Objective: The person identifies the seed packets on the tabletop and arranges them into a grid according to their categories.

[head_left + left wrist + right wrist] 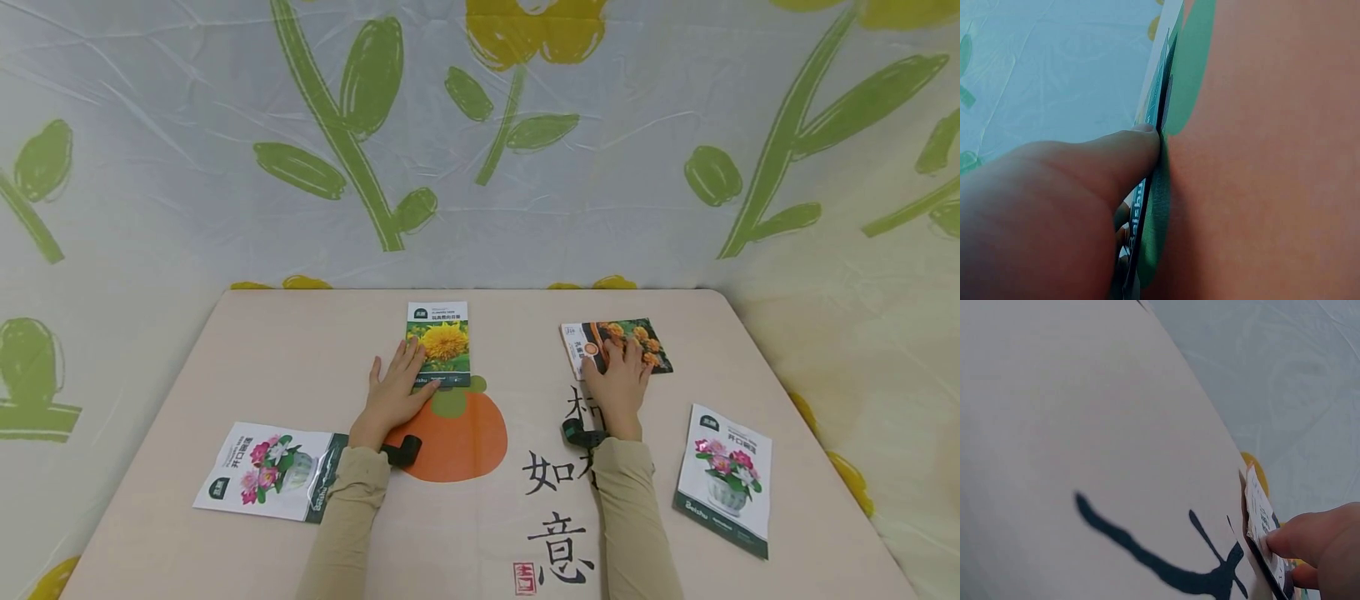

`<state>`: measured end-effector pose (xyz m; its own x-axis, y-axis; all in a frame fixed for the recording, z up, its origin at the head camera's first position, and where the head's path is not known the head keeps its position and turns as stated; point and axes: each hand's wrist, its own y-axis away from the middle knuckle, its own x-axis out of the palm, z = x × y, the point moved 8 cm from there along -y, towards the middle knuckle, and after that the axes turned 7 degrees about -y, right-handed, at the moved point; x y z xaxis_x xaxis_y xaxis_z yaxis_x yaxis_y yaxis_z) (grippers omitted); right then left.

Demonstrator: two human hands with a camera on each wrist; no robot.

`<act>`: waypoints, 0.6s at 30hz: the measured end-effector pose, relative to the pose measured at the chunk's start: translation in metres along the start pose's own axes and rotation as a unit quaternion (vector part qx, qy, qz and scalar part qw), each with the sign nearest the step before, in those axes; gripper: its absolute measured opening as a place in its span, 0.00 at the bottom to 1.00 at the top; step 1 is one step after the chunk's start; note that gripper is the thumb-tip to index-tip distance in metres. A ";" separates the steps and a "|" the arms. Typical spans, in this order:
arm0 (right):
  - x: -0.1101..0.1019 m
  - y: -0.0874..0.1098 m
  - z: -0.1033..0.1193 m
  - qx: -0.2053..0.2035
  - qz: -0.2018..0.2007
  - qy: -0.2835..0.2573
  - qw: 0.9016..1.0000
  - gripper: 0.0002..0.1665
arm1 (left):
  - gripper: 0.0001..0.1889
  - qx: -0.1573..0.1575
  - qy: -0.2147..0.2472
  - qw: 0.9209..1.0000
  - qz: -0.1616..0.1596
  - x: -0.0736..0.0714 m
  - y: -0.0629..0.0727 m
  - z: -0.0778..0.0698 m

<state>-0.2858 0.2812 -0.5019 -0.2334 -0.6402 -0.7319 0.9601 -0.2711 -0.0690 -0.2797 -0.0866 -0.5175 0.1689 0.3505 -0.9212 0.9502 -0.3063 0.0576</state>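
Observation:
A seed packet with a yellow sunflower-like bloom lies upright to me at the far middle of the table. My left hand rests on its lower left part, fingers stretched out and spread. In the left wrist view the thumb lies along the packet's lower edge. Farther right, a seed packet with orange flowers lies turned sideways. On its lower edge rests my right hand, fingers spread over the picture and hiding part of it. The thumb touches the white end of this packet in the right wrist view.
Two seed packets with pink flowers in pots lie nearer me: one sideways at left, partly behind my left sleeve, one tilted at right. The pale table bears a printed orange fruit and black characters. A flowered sheet hangs behind.

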 end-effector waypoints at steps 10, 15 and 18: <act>0.001 0.001 0.003 -0.013 0.008 -0.005 1.000 0.33 | 0.40 0.002 -0.002 1.000 -0.004 0.000 -0.001 0.002; 0.002 0.001 0.005 -0.024 0.005 -0.005 1.000 0.32 | 0.40 0.004 0.001 1.000 -0.003 -0.001 -0.001 0.001; 0.003 0.000 0.005 -0.026 0.011 -0.007 1.000 0.31 | 0.40 0.005 0.003 1.000 -0.003 -0.001 0.000 0.000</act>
<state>-0.2869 0.2755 -0.5004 -0.2143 -0.6555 -0.7242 0.9715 -0.2199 -0.0884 -0.2804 -0.0869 -0.5162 0.1652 0.3568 -0.9195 0.9483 -0.3136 0.0487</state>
